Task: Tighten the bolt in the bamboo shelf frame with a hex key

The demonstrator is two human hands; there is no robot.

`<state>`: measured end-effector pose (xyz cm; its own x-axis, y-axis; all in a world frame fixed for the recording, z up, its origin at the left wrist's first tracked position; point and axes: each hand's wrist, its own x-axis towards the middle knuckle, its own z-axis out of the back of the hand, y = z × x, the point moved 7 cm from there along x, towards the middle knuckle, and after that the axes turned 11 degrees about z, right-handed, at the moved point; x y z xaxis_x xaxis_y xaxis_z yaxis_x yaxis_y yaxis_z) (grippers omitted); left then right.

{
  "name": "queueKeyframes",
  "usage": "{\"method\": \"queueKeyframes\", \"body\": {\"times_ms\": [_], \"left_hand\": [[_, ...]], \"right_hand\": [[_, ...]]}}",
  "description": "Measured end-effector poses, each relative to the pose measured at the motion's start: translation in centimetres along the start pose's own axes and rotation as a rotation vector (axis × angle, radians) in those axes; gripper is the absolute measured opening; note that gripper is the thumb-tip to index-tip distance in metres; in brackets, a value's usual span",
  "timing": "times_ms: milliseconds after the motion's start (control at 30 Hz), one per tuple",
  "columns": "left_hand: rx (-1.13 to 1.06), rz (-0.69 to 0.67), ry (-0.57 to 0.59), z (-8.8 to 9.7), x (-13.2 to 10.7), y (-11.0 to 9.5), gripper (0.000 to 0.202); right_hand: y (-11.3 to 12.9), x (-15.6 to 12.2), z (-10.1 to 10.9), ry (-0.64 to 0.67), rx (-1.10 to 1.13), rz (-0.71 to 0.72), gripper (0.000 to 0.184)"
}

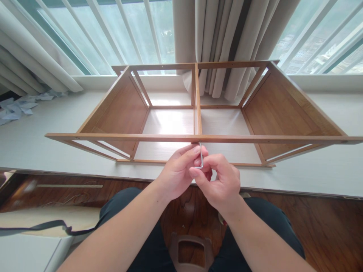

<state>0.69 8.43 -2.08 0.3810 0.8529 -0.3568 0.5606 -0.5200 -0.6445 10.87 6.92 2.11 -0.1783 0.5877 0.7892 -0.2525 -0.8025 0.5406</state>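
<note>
A wooden frame [159, 138] with side panels and a middle divider stands on a white ledge. At the middle of its front rail, a bent metal hex key [201, 156] hangs down, its upper end at what looks like a screw head. My right hand [219, 177] pinches the key's short lower end between thumb and fingers. My left hand [181, 170] is closed beside the key's long arm, just below the rail. Whether its fingers grip the key or something behind it is hidden.
The white ledge [317, 166] runs beneath barred windows and grey curtains [215, 45]. Scraps of paper [17, 107] lie at its left end. Below are a brown plastic stool [191, 240], a dark strap [45, 226] over a pale box, and a thin strip on the floor.
</note>
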Motion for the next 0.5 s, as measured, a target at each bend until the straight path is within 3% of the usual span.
{"method": "queueKeyframes", "body": {"times_ms": [500], "left_hand": [[-0.032,0.008,0.039,-0.09,0.16,0.09,0.022]], "right_hand": [[-0.22,-0.09,0.03,0.011,0.068,-0.004,0.023]]}}
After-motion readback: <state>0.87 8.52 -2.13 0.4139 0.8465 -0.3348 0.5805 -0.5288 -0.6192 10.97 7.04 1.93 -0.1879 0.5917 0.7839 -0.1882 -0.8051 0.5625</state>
